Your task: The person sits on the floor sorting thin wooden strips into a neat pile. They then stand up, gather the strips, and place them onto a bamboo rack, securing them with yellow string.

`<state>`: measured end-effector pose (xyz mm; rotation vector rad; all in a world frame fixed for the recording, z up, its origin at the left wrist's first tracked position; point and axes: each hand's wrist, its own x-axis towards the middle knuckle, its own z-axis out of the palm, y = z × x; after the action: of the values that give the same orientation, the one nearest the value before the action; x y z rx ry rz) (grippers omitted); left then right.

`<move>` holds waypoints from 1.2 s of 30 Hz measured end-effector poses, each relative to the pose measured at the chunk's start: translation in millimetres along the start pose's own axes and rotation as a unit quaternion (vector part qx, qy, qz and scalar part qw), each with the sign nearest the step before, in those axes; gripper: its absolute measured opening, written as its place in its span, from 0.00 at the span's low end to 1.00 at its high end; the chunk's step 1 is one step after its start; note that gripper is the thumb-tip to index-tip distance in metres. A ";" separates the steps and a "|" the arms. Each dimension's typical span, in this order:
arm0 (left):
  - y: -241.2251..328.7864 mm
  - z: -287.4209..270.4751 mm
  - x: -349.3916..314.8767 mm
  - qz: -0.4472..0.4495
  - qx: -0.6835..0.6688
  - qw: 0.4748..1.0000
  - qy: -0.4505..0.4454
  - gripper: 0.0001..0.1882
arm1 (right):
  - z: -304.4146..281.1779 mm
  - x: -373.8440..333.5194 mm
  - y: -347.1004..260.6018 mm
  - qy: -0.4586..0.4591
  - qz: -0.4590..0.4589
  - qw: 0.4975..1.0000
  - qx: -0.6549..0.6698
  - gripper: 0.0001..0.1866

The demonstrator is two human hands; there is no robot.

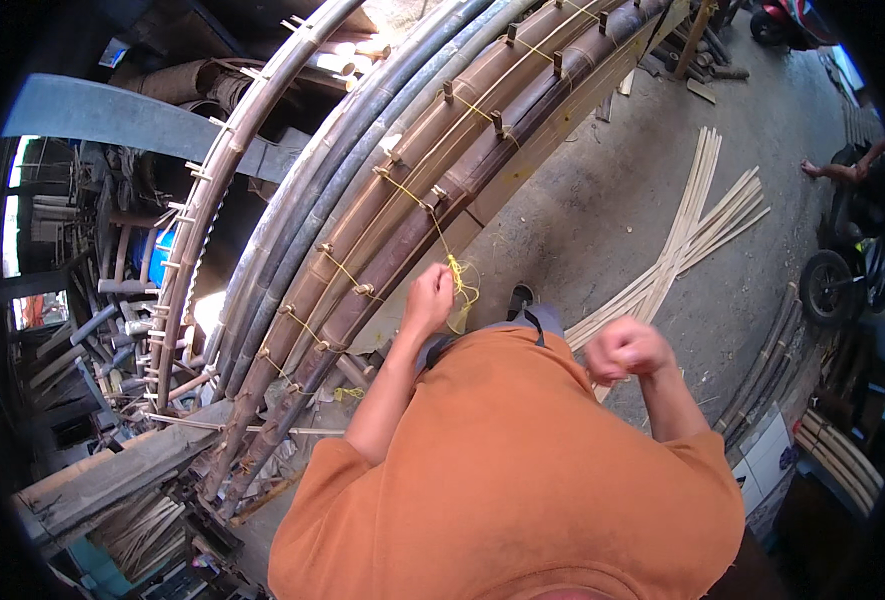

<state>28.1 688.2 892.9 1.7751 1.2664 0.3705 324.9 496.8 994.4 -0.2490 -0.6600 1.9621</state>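
Observation:
My left hand [429, 298] is closed beside the near bamboo pole [417, 238], gripping yellow string [464, 288] that hangs in loose loops by its fingers. The string runs up to a wooden peg [440, 192] on the pole. Out to the right, in front of my body, my right hand [624, 352] is curled into a fist. Whatever it may hold is hidden. Short pegs stand along the near pole and the brown pole [362, 215] beside it, and yellow string crosses between them.
More long poles [292, 215] curve alongside on the left. Pale bamboo strips [667, 255] lie crossed on the concrete floor [582, 215] to the right. A motorbike wheel [830, 287] stands at the far right, near another person's arm [847, 172]. Cut bamboo pieces clutter the left.

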 end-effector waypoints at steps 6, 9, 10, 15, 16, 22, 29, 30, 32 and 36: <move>-92.6 -8.1 -59.2 -0.056 0.134 0.980 -0.139 0.12 | -27.9 10.7 -26.2 0.209 -0.174 0.962 -0.017 0.11; -152.8 -20.1 -99.2 -0.122 0.143 0.977 -0.106 0.12 | -63.6 53.3 20.3 0.319 -0.066 0.934 -0.149 0.09; -152.2 -27.4 -112.7 -0.187 0.113 0.973 -0.079 0.13 | -59.7 75.0 37.5 0.351 -0.029 0.917 -0.185 0.06; -117.8 -40.3 -131.6 -0.242 -0.154 0.957 0.040 0.12 | -87.5 128.9 146.0 0.230 0.146 0.877 -0.396 0.10; -107.4 -37.7 -133.5 -0.228 -0.179 0.955 0.056 0.11 | -74.3 142.3 159.7 0.209 0.160 0.861 -0.435 0.11; -68.4 -32.1 -148.2 -0.150 -0.237 0.958 0.058 0.10 | -33.3 178.8 205.0 0.158 0.170 0.858 -0.458 0.13; -60.6 -67.6 -164.3 -0.047 -0.078 0.996 0.005 0.11 | -5.1 187.7 222.6 0.175 0.131 0.911 -0.350 0.10; -65.7 -71.6 -166.9 -0.033 -0.082 0.996 0.016 0.11 | 1.1 187.7 228.0 0.210 0.119 0.917 -0.318 0.09; -77.4 -80.0 -171.5 -0.007 -0.089 0.995 0.037 0.13 | 13.4 187.1 242.6 0.278 0.092 0.923 -0.250 0.08; -97.5 -97.8 -173.4 -0.015 -0.080 0.994 0.076 0.13 | 19.6 185.0 263.7 0.408 -0.005 0.846 -0.343 0.07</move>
<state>-171.1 592.8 911.7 1.6149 1.3297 0.5827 27.9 561.9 886.1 -1.4242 -0.7358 1.3236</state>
